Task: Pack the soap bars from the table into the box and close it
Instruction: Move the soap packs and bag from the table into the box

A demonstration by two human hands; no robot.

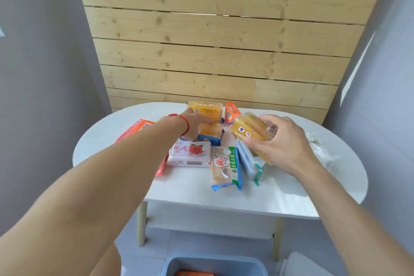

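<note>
Several wrapped soap bars lie on the white oval table (291, 199). My right hand (277, 141) grips a yellow soap pack (251, 130) lifted above the table. My left hand (192, 123) reaches over the pile and rests against a yellow soap pack (206, 111) at the back, fingers hidden behind a small yellow-and-blue bar (210, 133). In front lie a white rose-print bar (190, 154), a blue-edged yellow bar (226, 168) and a white-and-blue pack (248, 159). A blue box (215, 264) stands on the floor below, with an orange bar (195, 273) inside.
Orange packs lie at the table's left (136, 129) and back (231, 112). Crumpled clear plastic (318, 148) sits at the right. A wooden slat wall (224, 40) rises behind the table. A white thing (300, 264) lies on the floor right of the box.
</note>
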